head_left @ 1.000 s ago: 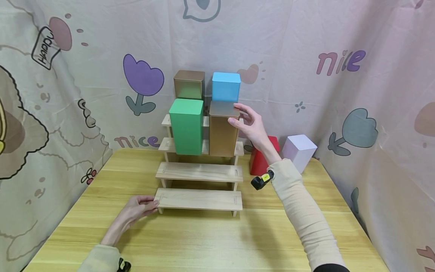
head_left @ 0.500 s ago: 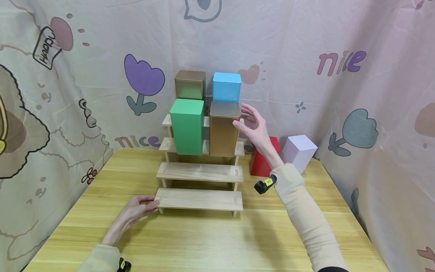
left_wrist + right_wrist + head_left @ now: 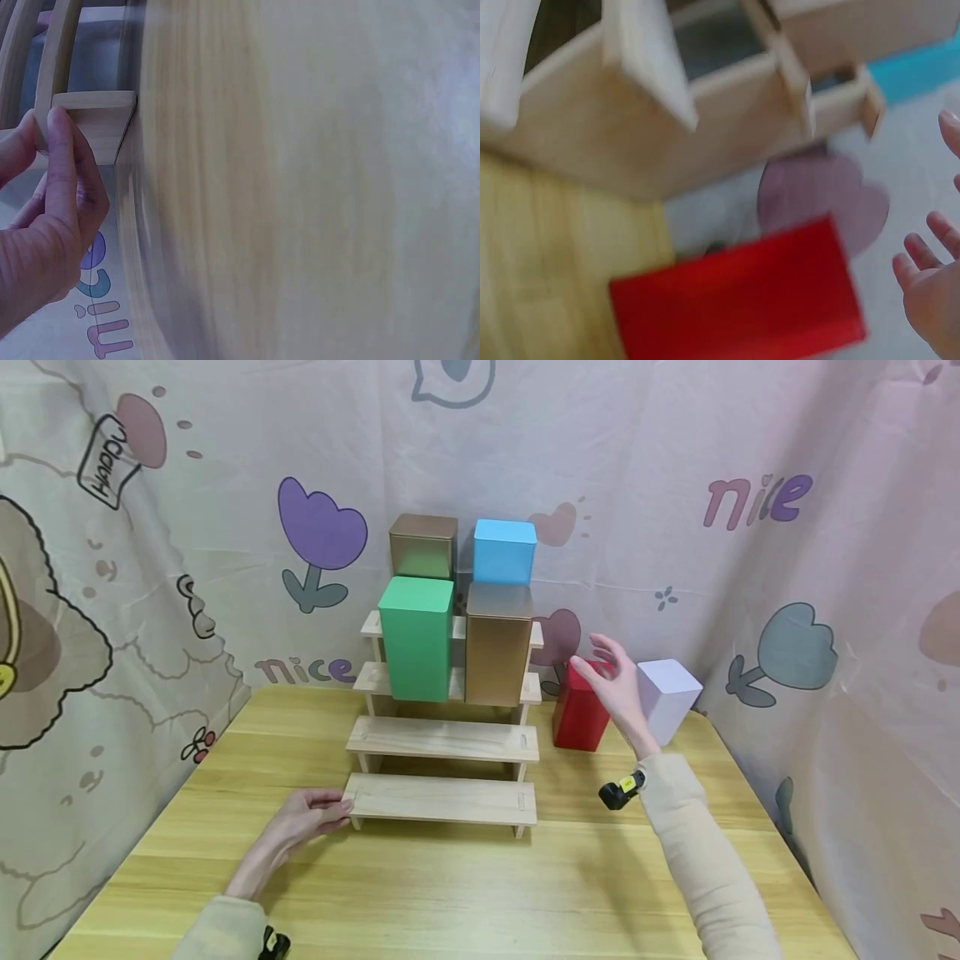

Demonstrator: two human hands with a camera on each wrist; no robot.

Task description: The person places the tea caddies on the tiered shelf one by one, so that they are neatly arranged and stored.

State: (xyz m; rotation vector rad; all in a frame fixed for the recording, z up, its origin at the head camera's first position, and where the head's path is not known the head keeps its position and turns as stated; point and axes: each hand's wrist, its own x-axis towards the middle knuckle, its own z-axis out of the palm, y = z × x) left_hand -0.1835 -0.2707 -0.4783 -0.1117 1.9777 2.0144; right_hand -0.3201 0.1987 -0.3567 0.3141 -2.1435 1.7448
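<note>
A four-step wooden stand (image 3: 442, 739) rises at the middle of the table. My left hand (image 3: 303, 817) pinches the left end of its lowest step; the left wrist view shows thumb and fingers on the plank (image 3: 56, 82). My right hand (image 3: 617, 689), fingers spread and holding nothing, hovers by the top of a red box (image 3: 579, 718) and overlaps it in the head view. A green box (image 3: 416, 647) and a bronze-brown box (image 3: 497, 652) stand on the second step from the top. Behind them, on the top step, are another brown box (image 3: 423, 552) and a blue box (image 3: 504, 556).
A white box (image 3: 667, 702) stands tilted at the table's back right, just right of the red one. Printed cloth (image 3: 615, 427) hangs behind and along both sides of the wooden table (image 3: 420, 893).
My right hand has let go of the front brown box and moved right and down to the red box. The left hand has stayed on the lowest step.
</note>
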